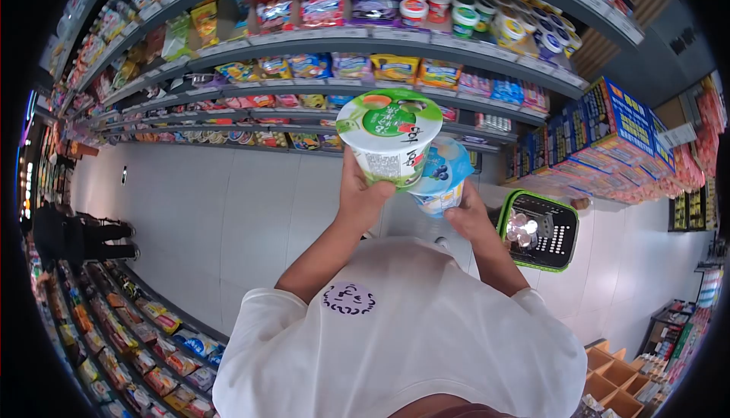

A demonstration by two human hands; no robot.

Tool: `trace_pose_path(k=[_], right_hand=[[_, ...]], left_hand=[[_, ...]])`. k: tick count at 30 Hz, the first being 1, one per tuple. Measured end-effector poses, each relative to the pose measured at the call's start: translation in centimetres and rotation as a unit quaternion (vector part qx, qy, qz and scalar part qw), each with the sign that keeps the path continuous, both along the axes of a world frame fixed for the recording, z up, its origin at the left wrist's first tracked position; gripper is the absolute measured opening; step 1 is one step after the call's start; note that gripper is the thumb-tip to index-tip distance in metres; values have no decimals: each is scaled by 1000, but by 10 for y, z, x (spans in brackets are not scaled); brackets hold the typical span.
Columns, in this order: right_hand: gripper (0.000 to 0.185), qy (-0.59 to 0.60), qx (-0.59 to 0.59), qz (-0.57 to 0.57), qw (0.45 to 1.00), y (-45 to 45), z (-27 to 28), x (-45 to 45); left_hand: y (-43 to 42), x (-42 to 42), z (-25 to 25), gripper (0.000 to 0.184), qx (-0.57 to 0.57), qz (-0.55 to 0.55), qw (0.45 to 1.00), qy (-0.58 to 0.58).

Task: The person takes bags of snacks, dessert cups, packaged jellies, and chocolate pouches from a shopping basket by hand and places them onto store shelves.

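Observation:
My left hand is wrapped round the lower side of a large white and green tub, tilted so its round lid with fruit pictures faces me. A smaller blue cup with a berry picture on its lid is in my right hand, thumb on its near side. The tub partly covers the blue cup; the two overlap in view, and I cannot tell whether they touch. Both are in front of my chest, before the lower shelves.
Shelves of bagged sweets and small tubs curve ahead. A black basket with a green rim, holding shiny round packs, stands at my right. Behind it are stacked blue boxes. A person in dark clothes stands far left.

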State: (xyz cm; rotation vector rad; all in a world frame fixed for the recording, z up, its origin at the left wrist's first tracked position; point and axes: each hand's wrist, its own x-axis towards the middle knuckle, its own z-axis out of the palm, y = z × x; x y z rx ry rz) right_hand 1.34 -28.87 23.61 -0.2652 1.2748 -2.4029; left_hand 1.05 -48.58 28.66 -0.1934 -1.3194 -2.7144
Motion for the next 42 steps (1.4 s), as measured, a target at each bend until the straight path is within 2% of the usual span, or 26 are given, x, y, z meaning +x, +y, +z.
trace_pose_path(k=[4, 13, 18, 27, 30, 34, 37, 39, 40, 42], right_hand=[[97, 41, 18, 50, 998, -75, 12, -8], [96, -11, -33, 117, 993, -183, -5, -21], [96, -41, -15, 178, 983, -225, -15, -38], [95, -84, -47, 285, 954, -331, -26, -89], [94, -79, -49, 323, 942, -375, -33, -115], [94, -79, -80, 368, 923, -450, -28, -147], [89, -52, -59, 426, 901, -509, -25, -172], [83, 65, 26, 458, 886, -544, -10, -186], [77, 42, 30, 497, 866, -560, -25, -191], [79, 122, 71, 531, 836, -590, -14, -202]], left_hand=[[-60, -5, -3, 84, 12, -2, 1000, -2], [-168, 7, -14, 80, -16, 39, 998, -42], [-216, 8, -13, 77, -106, 23, 993, -52], [-314, -12, -23, 80, -121, 93, 985, -81], [-356, -27, -11, 81, -110, 86, 985, -105], [-418, -45, 7, 84, -146, 131, 976, -99], [-467, -51, 17, 90, -196, 179, 960, -89], [-495, -51, 20, 95, -306, 197, 925, -111], [-507, -48, 16, 97, -306, 207, 921, -121], [-525, -44, 16, 97, -263, 242, 925, -127]])
